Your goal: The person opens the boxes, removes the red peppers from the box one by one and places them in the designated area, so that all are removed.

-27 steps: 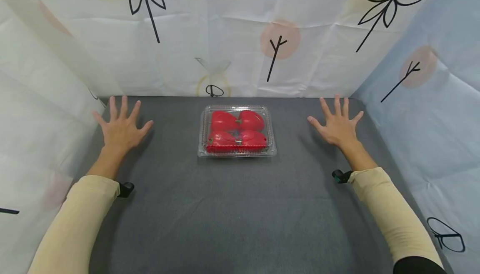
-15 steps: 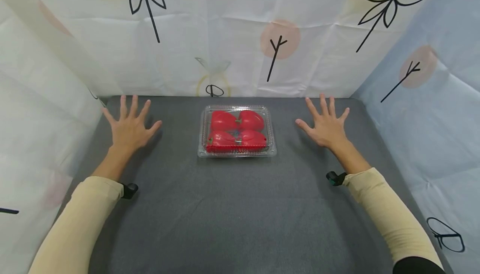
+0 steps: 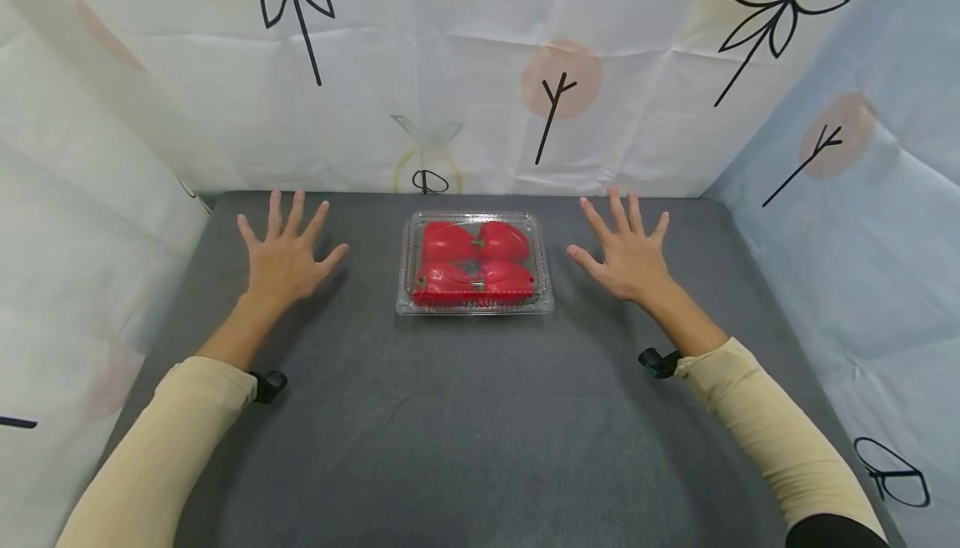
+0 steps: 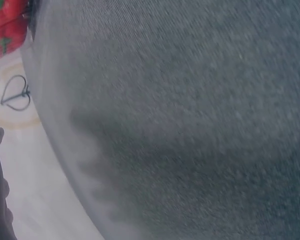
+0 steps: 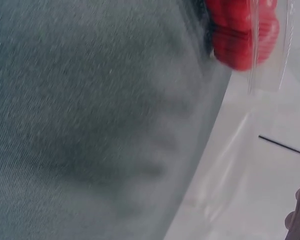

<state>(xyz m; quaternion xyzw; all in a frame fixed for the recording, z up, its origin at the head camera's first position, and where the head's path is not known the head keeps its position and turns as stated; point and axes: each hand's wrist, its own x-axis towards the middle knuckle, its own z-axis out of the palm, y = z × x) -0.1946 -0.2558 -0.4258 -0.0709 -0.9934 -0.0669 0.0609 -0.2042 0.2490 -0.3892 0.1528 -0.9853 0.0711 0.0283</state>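
Observation:
A clear plastic clamshell box [image 3: 476,310] lies on the grey table at the far middle, its lid down. Several red bell peppers [image 3: 448,241] with green stems show through it, and at the upper left corner of the left wrist view red peppers [image 4: 9,37] show too. My left hand [image 3: 285,265] is spread to the left of the box, apart from it, with straight fingers and nothing held. To the right, my right hand [image 3: 630,261] is likewise spread above the table, its thumb toward the box. In the right wrist view the box's clear side [image 5: 270,50] is at the upper right.
A grey cloth [image 3: 450,431] covers the table. White patterned curtains [image 3: 480,57] rise directly behind its far edge and along the left, with a bluish curtain [image 3: 885,281] on the right. Each wrist wears a small black camera [image 3: 270,386].
Both hands have moved inward toward the plastic box, the left one rightward and the right one leftward, fingers still spread. The box and its peppers have stayed put.

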